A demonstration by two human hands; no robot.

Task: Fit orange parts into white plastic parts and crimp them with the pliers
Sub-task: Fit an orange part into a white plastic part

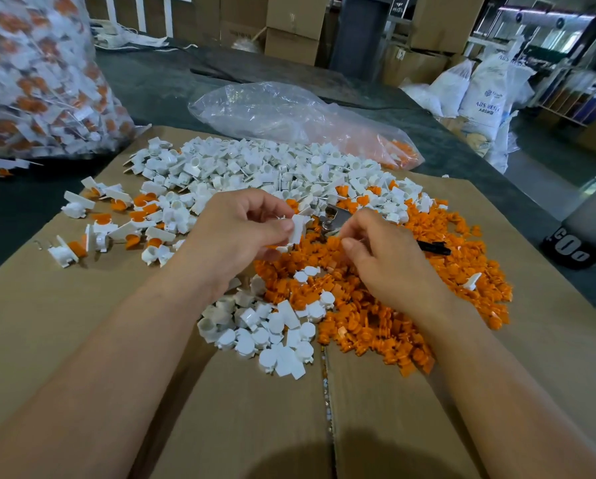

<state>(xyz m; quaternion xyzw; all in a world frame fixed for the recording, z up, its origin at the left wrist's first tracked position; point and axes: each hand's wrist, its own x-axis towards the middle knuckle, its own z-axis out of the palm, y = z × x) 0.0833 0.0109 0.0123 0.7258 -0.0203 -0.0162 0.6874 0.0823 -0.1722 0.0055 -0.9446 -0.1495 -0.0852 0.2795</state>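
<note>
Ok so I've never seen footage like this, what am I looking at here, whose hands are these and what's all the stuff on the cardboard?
No machine here: a person's two bare hands, filmed by one camera worn on their head, looking down. On the cardboard lie a pile of white plastic parts and a pile of orange parts. The left hand pinches a white part; the right hand seems to grip the pliers, metal head poking out. A bag of assembled pieces sits far left.
</note>
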